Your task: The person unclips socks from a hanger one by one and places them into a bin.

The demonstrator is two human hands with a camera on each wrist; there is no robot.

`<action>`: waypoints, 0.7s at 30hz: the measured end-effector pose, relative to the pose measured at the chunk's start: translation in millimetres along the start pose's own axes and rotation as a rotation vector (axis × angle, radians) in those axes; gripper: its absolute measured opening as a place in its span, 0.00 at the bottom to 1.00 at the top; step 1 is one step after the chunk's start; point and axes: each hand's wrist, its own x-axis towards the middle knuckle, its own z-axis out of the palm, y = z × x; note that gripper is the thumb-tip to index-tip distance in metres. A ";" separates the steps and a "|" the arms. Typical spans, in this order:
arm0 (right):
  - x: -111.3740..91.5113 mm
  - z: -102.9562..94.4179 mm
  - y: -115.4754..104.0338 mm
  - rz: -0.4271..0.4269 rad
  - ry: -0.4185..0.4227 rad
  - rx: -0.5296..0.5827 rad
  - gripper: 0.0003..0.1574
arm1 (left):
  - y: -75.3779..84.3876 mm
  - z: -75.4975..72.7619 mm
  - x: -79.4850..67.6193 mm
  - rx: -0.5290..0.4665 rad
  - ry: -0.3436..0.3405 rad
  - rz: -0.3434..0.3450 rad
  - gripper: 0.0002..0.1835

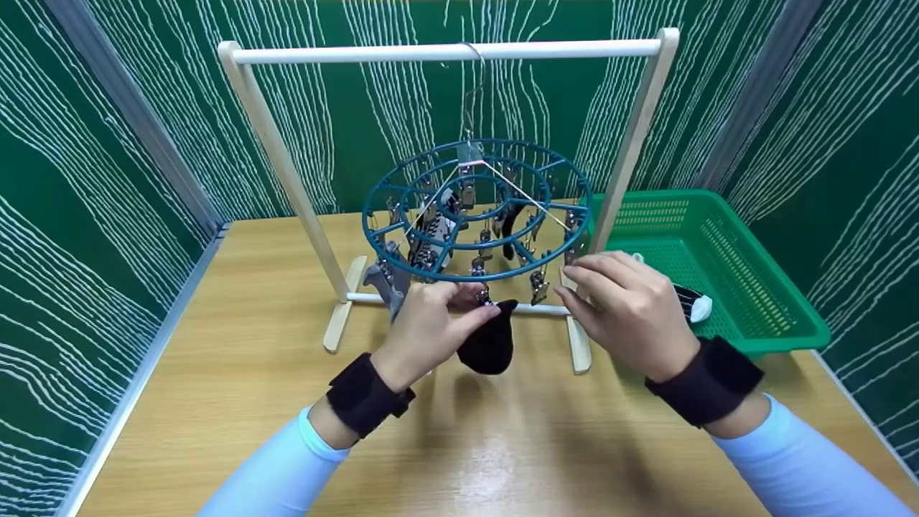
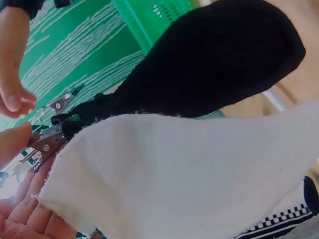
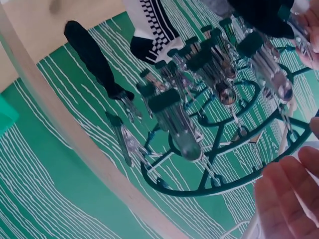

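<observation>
My left hand (image 1: pixel 427 327) pinches a metal clip (image 2: pixel 46 145) at the near edge of a round blue-green hanging dryer (image 1: pixel 477 276). From that clip a black sock (image 1: pixel 488 348) hangs toe down. A white sock (image 2: pixel 174 169) hangs close by in the left wrist view, mostly hidden behind the left hand in the head view. My right hand (image 1: pixel 632 309) is held beside the ring's right edge, fingers loosely bent and holding nothing. Near it dangles a clip (image 1: pixel 538 287). A grey sock (image 1: pixel 390 276), a checkered sock (image 3: pixel 155 32) and another black sock (image 3: pixel 89 57) also hang from the dryer.
A wooden stand with a white crossbar (image 1: pixel 344 54) carries the dryer by its hook. Right of it sits a green basket (image 1: pixel 768 287) with a dark striped, white-tipped item (image 1: pixel 696 305) inside. Green walls with white lines surround the wooden table (image 1: pixel 273 402).
</observation>
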 end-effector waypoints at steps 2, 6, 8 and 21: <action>-5.5 1.2 1.0 0.020 -0.037 -0.032 0.16 | -0.2 0.0 0.2 -0.001 -0.004 0.000 0.15; -18.8 7.9 5.3 0.069 -0.135 -0.087 0.20 | -0.4 0.5 0.3 -0.007 -0.003 0.004 0.15; -25.2 13.9 7.5 0.104 -0.174 -0.084 0.22 | -0.7 0.3 0.0 -0.009 -0.003 0.006 0.16; -46.2 56.0 13.0 0.385 -0.427 0.195 0.24 | -0.6 -0.3 0.4 -0.013 -0.017 -0.016 0.16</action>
